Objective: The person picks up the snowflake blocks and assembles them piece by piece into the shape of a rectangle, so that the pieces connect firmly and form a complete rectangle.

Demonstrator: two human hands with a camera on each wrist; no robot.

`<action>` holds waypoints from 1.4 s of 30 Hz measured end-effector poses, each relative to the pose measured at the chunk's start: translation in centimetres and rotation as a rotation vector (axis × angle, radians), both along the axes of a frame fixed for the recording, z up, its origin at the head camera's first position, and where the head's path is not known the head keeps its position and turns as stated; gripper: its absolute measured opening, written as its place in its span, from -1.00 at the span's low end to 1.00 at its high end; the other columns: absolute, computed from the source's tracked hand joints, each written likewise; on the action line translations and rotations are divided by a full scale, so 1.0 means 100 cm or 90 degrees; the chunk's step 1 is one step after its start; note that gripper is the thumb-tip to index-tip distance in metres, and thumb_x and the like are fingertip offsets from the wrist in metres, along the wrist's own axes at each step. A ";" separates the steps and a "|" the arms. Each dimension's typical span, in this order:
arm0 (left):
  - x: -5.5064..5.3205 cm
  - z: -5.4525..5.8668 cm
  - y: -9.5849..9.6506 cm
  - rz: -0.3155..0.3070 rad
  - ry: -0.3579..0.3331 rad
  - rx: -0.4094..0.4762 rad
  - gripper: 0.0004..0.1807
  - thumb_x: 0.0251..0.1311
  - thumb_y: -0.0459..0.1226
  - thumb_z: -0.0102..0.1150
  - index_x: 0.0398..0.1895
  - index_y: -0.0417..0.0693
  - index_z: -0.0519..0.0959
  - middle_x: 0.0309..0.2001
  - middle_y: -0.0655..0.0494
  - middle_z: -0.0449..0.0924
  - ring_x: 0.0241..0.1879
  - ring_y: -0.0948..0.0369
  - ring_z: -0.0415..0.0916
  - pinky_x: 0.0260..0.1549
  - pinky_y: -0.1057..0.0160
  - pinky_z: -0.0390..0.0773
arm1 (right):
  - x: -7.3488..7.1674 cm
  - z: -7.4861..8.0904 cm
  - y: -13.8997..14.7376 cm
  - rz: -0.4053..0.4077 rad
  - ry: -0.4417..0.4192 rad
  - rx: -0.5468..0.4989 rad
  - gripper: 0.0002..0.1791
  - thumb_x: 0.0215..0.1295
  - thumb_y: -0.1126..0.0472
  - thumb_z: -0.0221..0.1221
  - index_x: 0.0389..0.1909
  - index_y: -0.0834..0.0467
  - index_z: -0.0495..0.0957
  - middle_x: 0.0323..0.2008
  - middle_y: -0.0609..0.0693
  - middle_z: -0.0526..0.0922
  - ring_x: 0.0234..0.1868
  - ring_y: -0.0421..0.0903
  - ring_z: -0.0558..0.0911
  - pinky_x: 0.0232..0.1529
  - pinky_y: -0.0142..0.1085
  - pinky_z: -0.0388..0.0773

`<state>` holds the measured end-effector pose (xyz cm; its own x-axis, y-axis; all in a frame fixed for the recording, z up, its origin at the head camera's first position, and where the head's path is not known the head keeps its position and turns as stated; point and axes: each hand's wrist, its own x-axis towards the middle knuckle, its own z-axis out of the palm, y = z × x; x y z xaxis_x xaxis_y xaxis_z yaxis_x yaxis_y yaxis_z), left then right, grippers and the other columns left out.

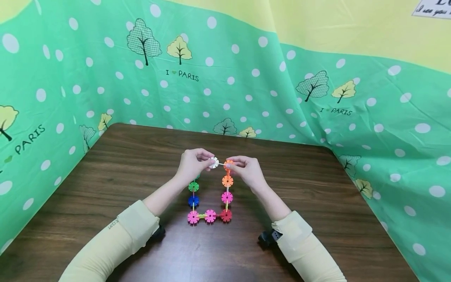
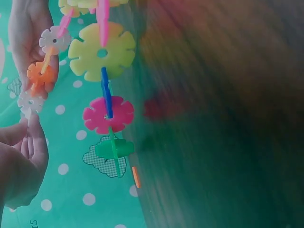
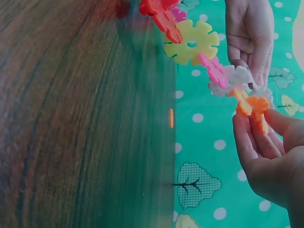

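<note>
Notched plastic snowflake discs form a squarish chain, with upright linking discs between the flat-facing ones. My left hand (image 1: 192, 166) pinches a white snowflake disc (image 1: 214, 162) between thumb and fingers at the far side. Close beside it, my right hand (image 1: 249, 170) grips an orange snowflake disc (image 1: 229, 164) at the far right corner. A pale disc seen edge-on bridges these two. Down the left side run a green disc (image 1: 193, 187) and a blue disc (image 1: 193, 201); part of that side is hidden behind the left hand. Pink discs (image 1: 210, 216) and a red disc (image 1: 226, 215) make the near side.
The chain is over a brown wood-grain table (image 1: 282, 196). One loose orange piece (image 3: 171, 118) lies near the far table edge in both wrist views. A green polka-dot cloth (image 1: 225, 78) hangs around the table's back and sides.
</note>
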<state>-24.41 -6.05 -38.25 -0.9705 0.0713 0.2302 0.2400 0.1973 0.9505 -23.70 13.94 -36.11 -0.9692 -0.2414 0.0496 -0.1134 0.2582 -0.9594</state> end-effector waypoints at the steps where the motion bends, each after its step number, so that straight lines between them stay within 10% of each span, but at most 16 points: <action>1: 0.000 -0.001 0.000 0.001 0.000 -0.002 -0.86 0.04 -0.36 0.35 -0.33 -0.26 0.66 -0.43 -0.11 0.69 -0.59 0.18 0.62 -0.38 -0.07 0.63 | 0.003 0.003 -0.001 -0.004 0.004 0.008 -0.70 0.18 0.31 0.27 -0.10 0.39 0.59 -0.28 0.25 0.70 -0.33 -0.11 0.72 -0.06 0.06 0.55; 14: 0.001 -0.005 0.005 0.011 -0.001 -0.036 -0.85 0.02 -0.36 0.36 -0.31 -0.23 0.67 -0.42 -0.08 0.69 -0.58 0.18 0.62 -0.38 -0.04 0.64 | 0.008 0.006 -0.006 -0.027 0.031 0.058 -0.74 0.16 0.30 0.29 -0.16 0.36 0.62 -0.31 0.24 0.71 -0.38 -0.12 0.72 -0.16 -0.04 0.62; 29: -0.002 0.001 0.005 -0.044 -0.014 -0.067 -0.82 0.06 -0.32 0.35 -0.28 -0.21 0.66 -0.37 -0.06 0.70 -0.40 -0.03 0.67 -0.32 -0.02 0.64 | -0.009 -0.026 0.011 0.007 0.036 0.003 -0.71 0.17 0.26 0.28 -0.12 0.33 0.59 -0.29 0.21 0.70 -0.36 -0.18 0.70 -0.17 -0.06 0.63; 42: -0.036 0.017 -0.019 -0.040 0.087 -0.250 -0.78 0.18 -0.11 0.25 -0.22 -0.03 0.67 -0.27 0.11 0.71 -0.26 0.21 0.64 -0.23 0.18 0.60 | -0.010 -0.024 0.017 0.005 0.021 -0.005 -0.70 0.17 0.26 0.28 -0.12 0.35 0.57 -0.28 0.22 0.70 -0.36 -0.16 0.69 -0.17 0.00 0.62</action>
